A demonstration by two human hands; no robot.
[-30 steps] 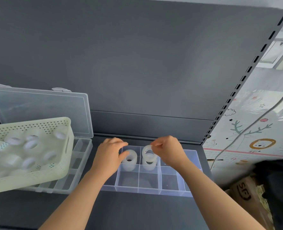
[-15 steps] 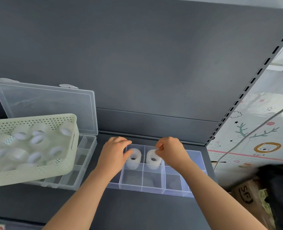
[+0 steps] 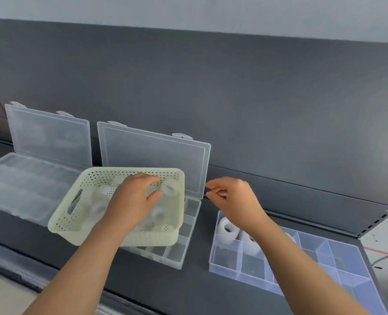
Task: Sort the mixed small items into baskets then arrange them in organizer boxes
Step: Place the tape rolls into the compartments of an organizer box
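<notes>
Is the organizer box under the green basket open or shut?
Open: the organizer box has its clear lid standing upright behind the green basket.

Basket (image 3: 65, 220) on middle organizer (image 3: 184, 244); tape-holding organizer (image 3: 224, 258) right.

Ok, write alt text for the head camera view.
A person's left hand reaches into a pale green perforated plastic basket of white ring-shaped rolls, set on an open clear organizer box. The empty right hand hovers near a clear divided box holding more rolls.
</notes>
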